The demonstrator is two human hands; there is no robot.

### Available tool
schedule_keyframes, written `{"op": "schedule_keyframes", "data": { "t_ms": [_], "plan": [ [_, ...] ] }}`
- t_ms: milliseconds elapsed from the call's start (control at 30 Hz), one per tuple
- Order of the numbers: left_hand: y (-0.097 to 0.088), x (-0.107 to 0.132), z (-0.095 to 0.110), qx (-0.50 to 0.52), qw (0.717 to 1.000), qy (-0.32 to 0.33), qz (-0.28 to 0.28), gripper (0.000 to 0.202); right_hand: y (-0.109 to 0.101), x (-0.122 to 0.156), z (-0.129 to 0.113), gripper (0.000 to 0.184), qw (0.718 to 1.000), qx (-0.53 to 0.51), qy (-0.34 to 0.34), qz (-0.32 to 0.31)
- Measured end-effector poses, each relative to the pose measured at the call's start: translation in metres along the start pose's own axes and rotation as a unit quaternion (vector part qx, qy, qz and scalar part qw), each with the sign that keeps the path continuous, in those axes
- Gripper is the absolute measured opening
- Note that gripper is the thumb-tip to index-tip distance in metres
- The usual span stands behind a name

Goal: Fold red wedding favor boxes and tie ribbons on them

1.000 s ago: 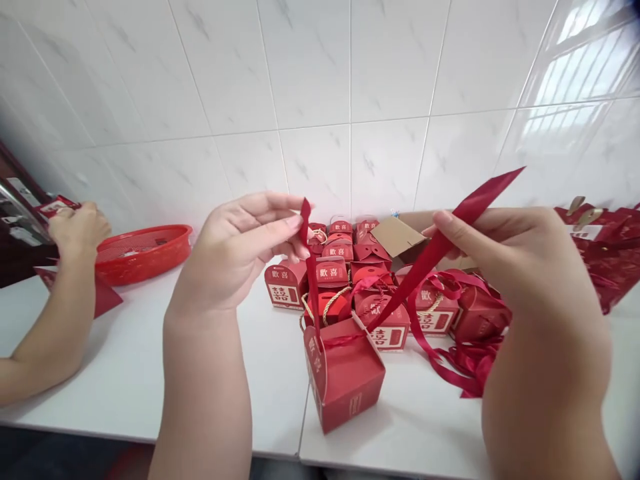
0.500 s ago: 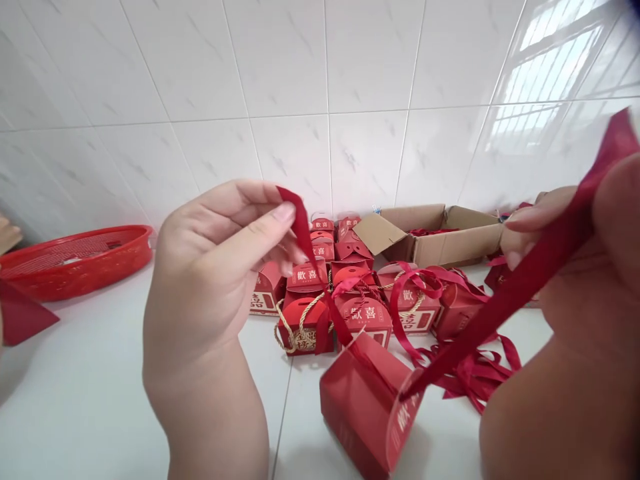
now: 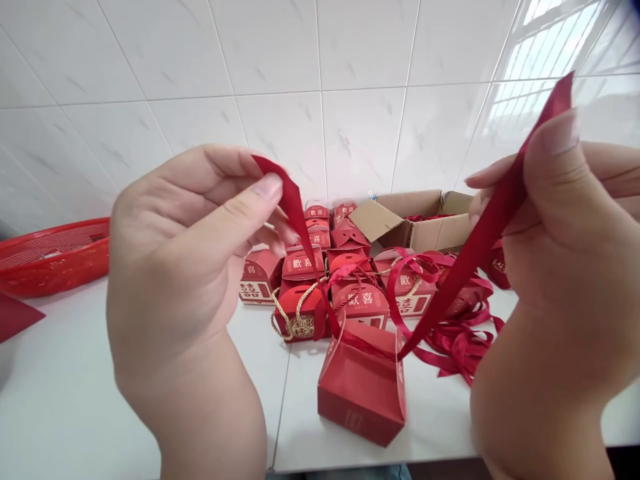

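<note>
A dark red ribbon (image 3: 453, 293) runs through the top of a small red gift box (image 3: 360, 390). My left hand (image 3: 200, 227) pinches one end of the ribbon between thumb and fingers. The other end is pinched in my right hand (image 3: 560, 193), its tip sticking up above the thumb. Both ends slope down to the box, which hangs or rests tilted just over the table's front part; whether it touches the table I cannot tell. Behind it stand several finished-looking red boxes (image 3: 360, 300), some with gold cord handles (image 3: 300, 310).
A heap of loose red ribbons (image 3: 463, 347) lies right of the box. Farther back is an open cardboard box (image 3: 435, 230) with red material inside. A red plastic basket (image 3: 75, 267) and a red pointed piece (image 3: 17, 317) are at the left. A tiled wall (image 3: 280, 53) closes the back.
My right hand has moved left and into fuller view, still holding its ribbon end. My left hand has shifted slightly left and up. The gift box has turned and sits more level.
</note>
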State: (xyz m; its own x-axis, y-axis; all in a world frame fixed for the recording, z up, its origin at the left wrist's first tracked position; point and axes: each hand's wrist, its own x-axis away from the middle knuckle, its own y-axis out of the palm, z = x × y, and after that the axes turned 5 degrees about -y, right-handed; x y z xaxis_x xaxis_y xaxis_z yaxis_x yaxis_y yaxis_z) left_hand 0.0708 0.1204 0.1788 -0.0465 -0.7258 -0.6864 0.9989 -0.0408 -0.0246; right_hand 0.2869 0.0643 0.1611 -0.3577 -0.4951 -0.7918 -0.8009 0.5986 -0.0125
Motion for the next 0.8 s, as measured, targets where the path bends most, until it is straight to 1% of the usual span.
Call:
{"op": "schedule_keyframes", "data": {
  "t_ms": [67,100,200,300,400,500,600,700,800],
  "plan": [
    [0.002,-0.001,0.0,0.008,1.0,0.005,-0.001,0.021,0.01,0.003,0.001,0.035,0.998,0.006,0.004,0.059],
    [0.002,-0.002,-0.001,0.014,1.0,0.007,0.001,0.019,0.015,0.003,0.002,0.033,0.997,-0.008,0.005,0.071],
    [0.004,-0.003,-0.003,0.034,0.999,-0.016,0.012,0.013,0.023,-0.001,0.01,0.026,0.995,-0.088,0.003,0.055],
    [0.008,-0.001,-0.002,0.054,0.998,-0.031,0.027,0.009,0.025,-0.006,0.016,0.018,0.989,-0.142,0.013,0.026],
    [0.014,0.004,-0.001,0.057,0.997,-0.014,0.053,0.007,0.026,-0.007,0.017,0.013,0.986,-0.161,0.009,0.03],
    [0.019,0.007,0.001,0.049,0.995,0.015,0.081,0.008,0.027,-0.005,0.015,0.013,0.984,-0.17,0.008,0.044],
    [0.023,0.009,0.001,0.05,0.994,0.012,0.096,0.008,0.029,-0.003,0.012,0.013,0.981,-0.186,0.012,0.045],
    [0.024,0.009,0.003,0.065,0.992,0.003,0.11,0.014,0.03,0.002,0.007,0.013,0.979,-0.202,0.017,0.015],
    [0.026,0.01,0.004,0.062,0.989,0.03,0.133,0.018,0.035,0.007,0.003,0.013,0.976,-0.21,0.034,-0.04]
  ]
}}
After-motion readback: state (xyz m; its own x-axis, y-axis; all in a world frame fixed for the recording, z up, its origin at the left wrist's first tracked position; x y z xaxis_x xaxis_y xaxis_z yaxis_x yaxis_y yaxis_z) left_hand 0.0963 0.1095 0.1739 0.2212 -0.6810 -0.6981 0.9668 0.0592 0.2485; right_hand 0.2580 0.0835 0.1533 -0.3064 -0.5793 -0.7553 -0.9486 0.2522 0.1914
